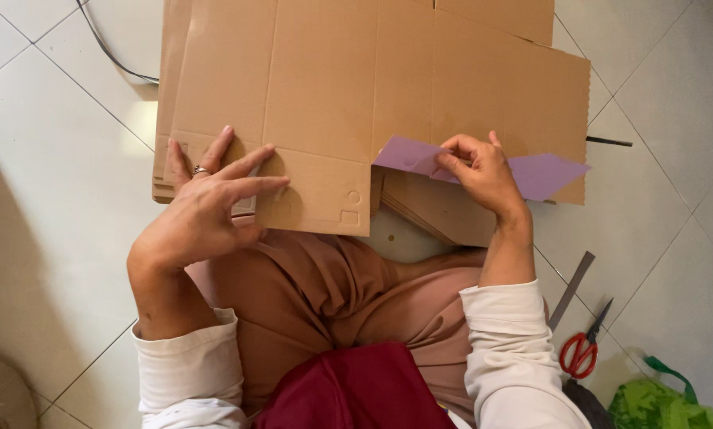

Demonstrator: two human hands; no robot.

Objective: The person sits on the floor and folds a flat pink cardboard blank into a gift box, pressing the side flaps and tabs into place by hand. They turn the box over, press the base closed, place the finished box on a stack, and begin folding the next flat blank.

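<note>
A flat, creased brown cardboard sheet (324, 87) lies on top of a stack of similar sheets on the tiled floor in front of me. My left hand (209, 210), a ring on one finger, rests spread out on the sheet's near left flap. A flap with a purple underside (543, 173) is folded up at the sheet's near right edge. My right hand (477, 171) pinches that purple flap between thumb and fingers.
Red-handled scissors (583, 349) and a grey metal ruler (571, 290) lie on the floor at my right. A green bag (658, 405) sits in the bottom right corner. A black cable (110, 52) runs across the tiles at top left. My knees are under the sheet's near edge.
</note>
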